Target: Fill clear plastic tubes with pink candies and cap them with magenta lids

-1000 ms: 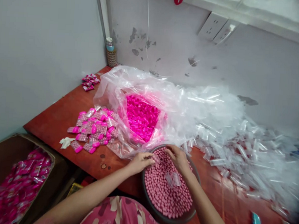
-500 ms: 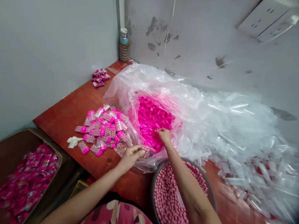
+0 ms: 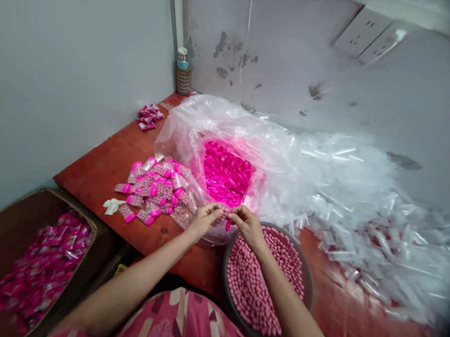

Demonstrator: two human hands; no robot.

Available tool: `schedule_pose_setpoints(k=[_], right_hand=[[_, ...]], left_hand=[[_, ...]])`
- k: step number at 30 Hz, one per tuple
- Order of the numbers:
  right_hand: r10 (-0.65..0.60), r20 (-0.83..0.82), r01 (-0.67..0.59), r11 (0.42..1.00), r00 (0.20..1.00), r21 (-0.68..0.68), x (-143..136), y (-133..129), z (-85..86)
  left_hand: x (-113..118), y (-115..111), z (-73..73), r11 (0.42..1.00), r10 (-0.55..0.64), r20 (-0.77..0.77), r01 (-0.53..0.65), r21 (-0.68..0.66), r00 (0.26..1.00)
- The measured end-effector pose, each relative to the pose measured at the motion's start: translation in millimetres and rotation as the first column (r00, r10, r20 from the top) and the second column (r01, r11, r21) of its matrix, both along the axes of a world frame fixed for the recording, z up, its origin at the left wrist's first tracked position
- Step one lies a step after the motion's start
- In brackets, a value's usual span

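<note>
My left hand (image 3: 204, 220) is closed on a small clear container of pink beads (image 3: 225, 208). My right hand (image 3: 245, 224) meets it from the right, pinching a bright pink cap (image 3: 228, 225) by the container's end. Behind both hands, a clear plastic bag (image 3: 220, 110) lies open around many pink caps (image 3: 227, 171). Left of the bag is a pile of bead-filled containers with pink caps (image 3: 156, 187). A round grey tub (image 3: 310, 288) of pink beads (image 3: 256, 286) stands beneath my right forearm.
Clear empty containers (image 3: 375, 252) spread across the right of the red table (image 3: 92, 171). A box (image 3: 3, 227) of pink packets (image 3: 50, 265) is at lower left. Small packets (image 3: 149, 116) and a bottle (image 3: 183, 72) sit near the walls.
My right hand has come back from the caps in the bag to my left hand, now with a pink cap. The view has shifted slightly.
</note>
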State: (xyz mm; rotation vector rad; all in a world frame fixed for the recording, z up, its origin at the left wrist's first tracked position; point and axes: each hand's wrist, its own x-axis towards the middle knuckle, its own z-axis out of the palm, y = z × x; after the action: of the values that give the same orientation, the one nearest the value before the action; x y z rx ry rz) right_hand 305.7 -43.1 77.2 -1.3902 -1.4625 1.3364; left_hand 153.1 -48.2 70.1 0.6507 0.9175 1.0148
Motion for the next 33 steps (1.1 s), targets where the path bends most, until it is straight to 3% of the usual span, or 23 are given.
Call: schedule_pose_setpoints(k=[3, 5, 10, 13, 20, 26, 30, 33], right_hand=[[-0.113, 0.117, 0.097, 0.986, 0.987, 0.137, 14, -13, 14.5], [-0.138, 0.216, 0.081, 0.963, 0.966, 0.256, 21, -20, 25.8], [0.006, 0.44, -0.238, 0.847, 0.898, 0.475, 26, -37, 39.7], [0.008, 0.506, -0.324, 0.777, 0.863, 0.54, 27, -47, 37.7], [-0.042, 0.576, -0.383, 0.707, 0.816, 0.594, 29, -69, 33.7], [-0.007, 0.603, -0.446, 0.666, 0.798, 0.598, 25, -61, 31.6], [0.052, 0.603, -0.473, 0.676, 0.796, 0.566, 23, -59, 31.2], [0.097, 0.602, -0.468, 0.73, 0.793, 0.499, 17, -59, 28.0]], left_hand=[[3, -10, 3.1, 0.996, -0.021, -0.102, 0.03, 0.087, 0.995], [7, -16, 5.5, 0.988, -0.036, -0.178, 0.062, 0.142, 0.983], [14, -31, 12.4, 0.927, -0.036, -0.409, 0.184, 0.327, 0.912], [15, -38, 16.6, 0.885, 0.047, -0.525, 0.208, 0.416, 0.85], [12, -48, 27.0, 0.751, 0.092, -0.678, 0.397, 0.528, 0.729], [8, -44, 24.9, 0.721, 0.078, -0.733, 0.469, 0.509, 0.676], [-1, -36, 26.2, 0.692, -0.009, -0.747, 0.543, 0.476, 0.665], [-8, -31, 26.5, 0.664, -0.078, -0.755, 0.599, 0.448, 0.651]])
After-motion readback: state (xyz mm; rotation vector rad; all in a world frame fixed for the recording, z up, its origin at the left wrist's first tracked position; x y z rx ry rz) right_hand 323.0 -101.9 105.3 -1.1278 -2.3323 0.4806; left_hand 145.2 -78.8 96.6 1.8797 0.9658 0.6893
